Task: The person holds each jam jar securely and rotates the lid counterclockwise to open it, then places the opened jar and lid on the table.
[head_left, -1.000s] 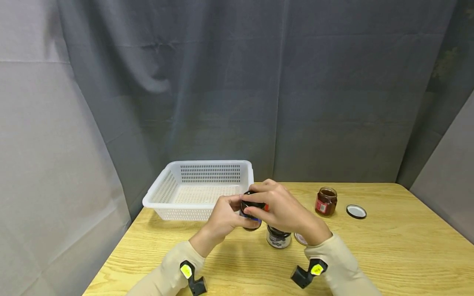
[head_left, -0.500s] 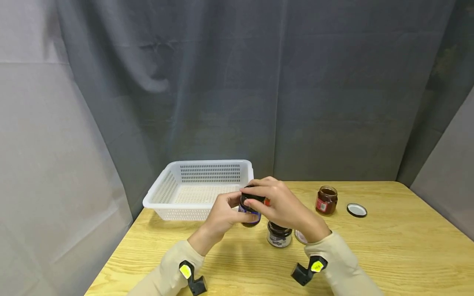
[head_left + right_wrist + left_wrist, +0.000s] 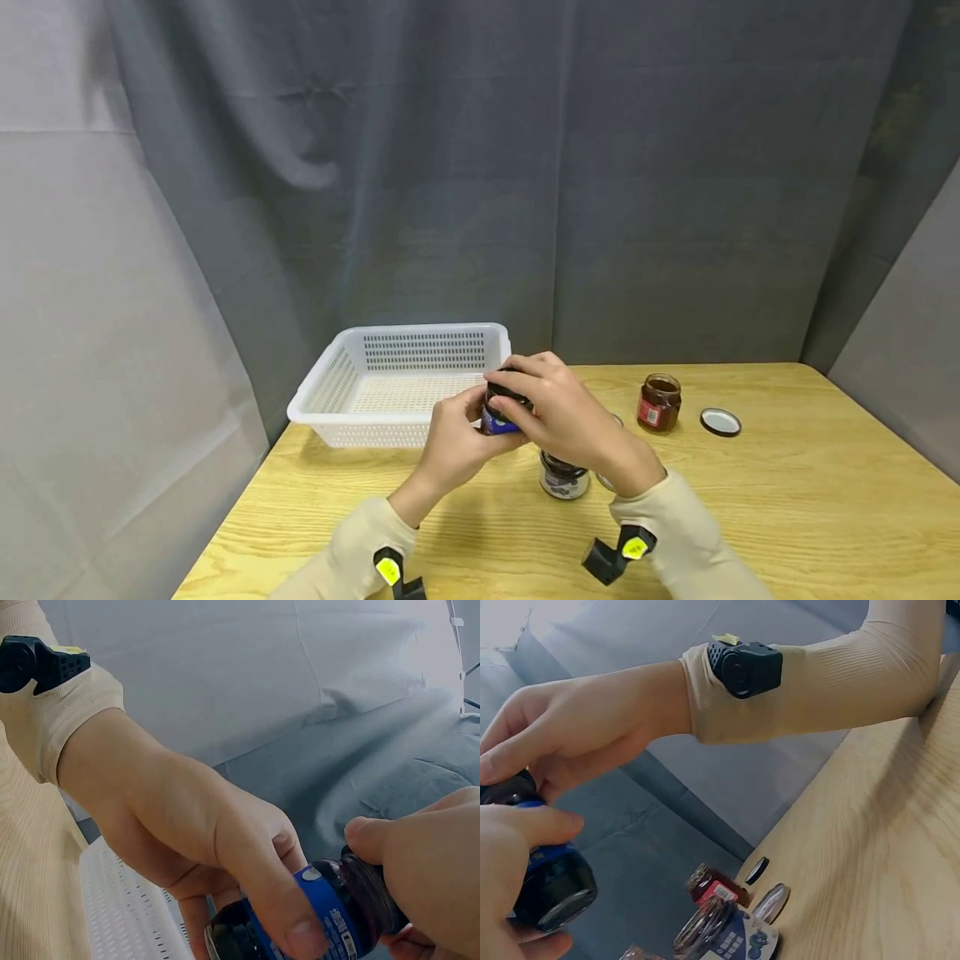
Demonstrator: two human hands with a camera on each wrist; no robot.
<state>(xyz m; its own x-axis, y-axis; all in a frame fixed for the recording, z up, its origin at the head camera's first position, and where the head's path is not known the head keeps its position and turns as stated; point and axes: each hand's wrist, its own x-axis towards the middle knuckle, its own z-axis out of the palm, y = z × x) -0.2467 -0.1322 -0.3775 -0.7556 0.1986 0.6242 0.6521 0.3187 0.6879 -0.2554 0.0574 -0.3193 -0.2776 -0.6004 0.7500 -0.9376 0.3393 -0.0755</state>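
My left hand [image 3: 453, 442] grips the body of a dark glass jam jar [image 3: 497, 423] with a blue label, held in the air above the table. From above, my right hand [image 3: 562, 408] grips the jar's dark lid [image 3: 504, 392] with thumb and fingers. In the right wrist view the blue label [image 3: 330, 911] faces the camera and the jar lies aslant. In the left wrist view the jar's base [image 3: 559, 896] shows below the left thumb. A white-labelled jar [image 3: 564, 482] stands just below the right hand, its upper part partly hidden.
A white perforated basket [image 3: 405, 433] stands at the back left. An uncapped jar [image 3: 660, 404] with a red label is at the right, beside an upturned lid [image 3: 720, 422]. Another lid [image 3: 772, 902] lies by the white-labelled jar. A further glass rim [image 3: 635, 952] shows at the left wrist view's bottom edge.
Both hands and the jar have risen slightly. The left thumb has shifted lower on the jar, and more of the blue label shows. The jars and lids on the table stay put.
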